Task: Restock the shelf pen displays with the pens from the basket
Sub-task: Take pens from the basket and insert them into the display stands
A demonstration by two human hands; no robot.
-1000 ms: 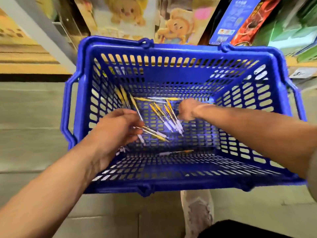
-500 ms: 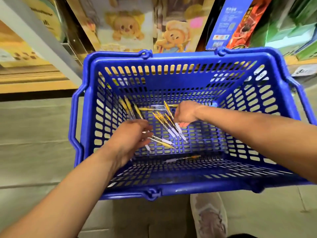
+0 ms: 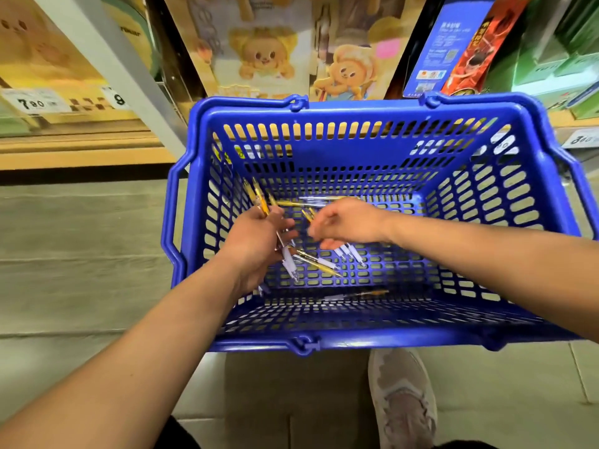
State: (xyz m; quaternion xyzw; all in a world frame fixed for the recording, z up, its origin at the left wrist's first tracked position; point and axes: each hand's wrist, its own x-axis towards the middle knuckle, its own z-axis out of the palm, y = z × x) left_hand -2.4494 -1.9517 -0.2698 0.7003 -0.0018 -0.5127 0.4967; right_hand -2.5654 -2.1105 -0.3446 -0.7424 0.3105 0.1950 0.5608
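Observation:
A blue plastic basket [image 3: 372,338] stands on the floor in front of me. Both my hands are inside it. My left hand [image 3: 256,244] grips a bundle of yellow and white pens [image 3: 287,259], whose tips stick out below my fingers and whose yellow ends show above them. My right hand [image 3: 346,223] hovers over the basket floor with fingers curled round several more pens [image 3: 351,252], whose white tips poke out beneath it. One loose pen [image 3: 356,294] lies near the front wall. More pens [image 3: 311,202] lie further back.
Low shelves behind the basket hold boxes with a cartoon bear [image 3: 259,56], a blue and red box [image 3: 453,47] and green boxes [image 3: 560,59]. Price tags [image 3: 32,102] line the shelf edge at left. My shoe [image 3: 402,400] stands on the tiled floor below the basket.
My right hand has moved left towards my left hand, carrying its pens. My left hand has lifted a little with its bundle. The view has tilted up, showing more shelf.

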